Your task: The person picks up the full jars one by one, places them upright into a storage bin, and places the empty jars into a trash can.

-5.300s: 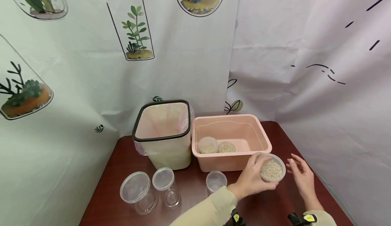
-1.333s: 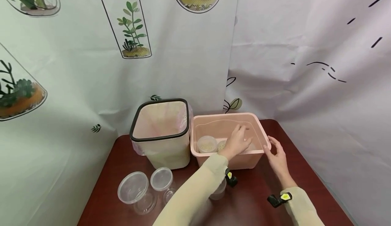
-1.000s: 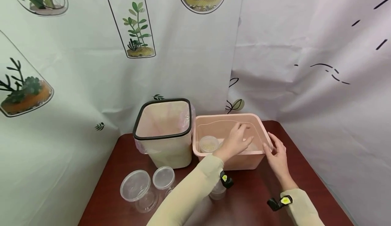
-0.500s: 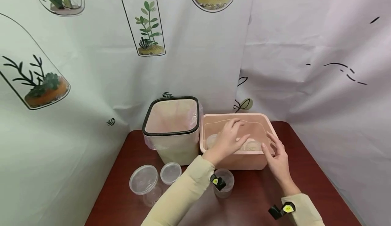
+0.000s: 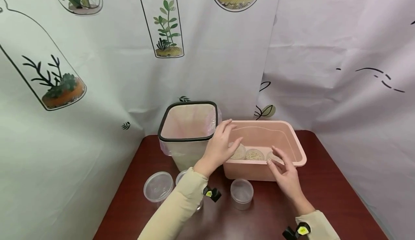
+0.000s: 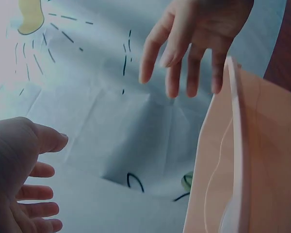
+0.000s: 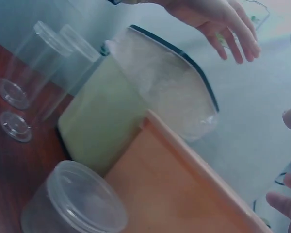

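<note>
My left hand (image 5: pixel 218 147) is raised with fingers spread, over the left end of a pink plastic tub (image 5: pixel 253 170) and beside the bin. It holds nothing. At the tub's front rim, my right hand (image 5: pixel 286 178) hovers with loosely bent fingers and nothing in its grasp. Inside the tub stand three round clear containers: one at the left (image 5: pixel 239 153), a middle one with pale beans or grains (image 5: pixel 254 155), and a right container (image 5: pixel 273 156) partly behind my right fingers. The left wrist view shows my left hand (image 6: pixel 19 174) apart from the tub.
A square bin (image 5: pixel 189 153) with a black rim and plastic liner adjoins the tub's left side. A lidded clear jar (image 5: pixel 242 194) stands in front of the tub. Two taller clear jars stand at left, a wide-topped jar (image 5: pixel 159 186) and a narrower jar (image 5: pixel 181 176) behind my left sleeve.
The bean container my left hand held earlier now sits in the tub. My left hand has let go, lifted and moved left. My right hand has left the tub's right corner.
</note>
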Motion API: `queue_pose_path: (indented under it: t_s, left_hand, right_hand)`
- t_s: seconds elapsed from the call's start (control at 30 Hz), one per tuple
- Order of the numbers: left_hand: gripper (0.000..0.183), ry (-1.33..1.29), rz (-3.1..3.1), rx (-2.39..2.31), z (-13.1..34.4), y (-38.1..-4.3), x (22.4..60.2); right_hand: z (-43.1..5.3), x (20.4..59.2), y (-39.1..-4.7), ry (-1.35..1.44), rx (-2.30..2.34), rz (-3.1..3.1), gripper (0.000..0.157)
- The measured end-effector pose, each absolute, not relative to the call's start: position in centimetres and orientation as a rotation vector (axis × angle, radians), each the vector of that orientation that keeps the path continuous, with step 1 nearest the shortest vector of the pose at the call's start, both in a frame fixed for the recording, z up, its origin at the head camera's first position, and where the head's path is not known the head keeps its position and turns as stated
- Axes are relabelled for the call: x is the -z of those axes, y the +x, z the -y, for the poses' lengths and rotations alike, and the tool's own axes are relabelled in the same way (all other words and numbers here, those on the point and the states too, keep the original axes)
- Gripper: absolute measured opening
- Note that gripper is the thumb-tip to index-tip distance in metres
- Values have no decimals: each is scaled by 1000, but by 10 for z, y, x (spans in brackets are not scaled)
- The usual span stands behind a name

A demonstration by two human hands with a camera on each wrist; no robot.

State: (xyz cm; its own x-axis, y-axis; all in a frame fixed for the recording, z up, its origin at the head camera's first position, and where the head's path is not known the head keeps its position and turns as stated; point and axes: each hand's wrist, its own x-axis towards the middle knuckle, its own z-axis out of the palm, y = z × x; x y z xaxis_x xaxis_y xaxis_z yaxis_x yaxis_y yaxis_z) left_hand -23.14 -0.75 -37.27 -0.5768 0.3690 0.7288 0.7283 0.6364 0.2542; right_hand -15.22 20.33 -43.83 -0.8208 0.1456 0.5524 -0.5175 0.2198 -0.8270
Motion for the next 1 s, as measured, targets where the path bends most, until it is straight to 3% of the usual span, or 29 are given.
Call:
queue_pose_path:
  t_s: [0.6, 1.0]
  left_hand:
    - [48, -635, 2182, 764, 85, -234, 372]
    - [42, -473, 2181, 857, 138, -236, 383]
  right_hand:
    - [-173, 477, -138, 672, -1457, 2037, 54]
    - [-167, 531, -136, 582, -1348, 2177, 50]
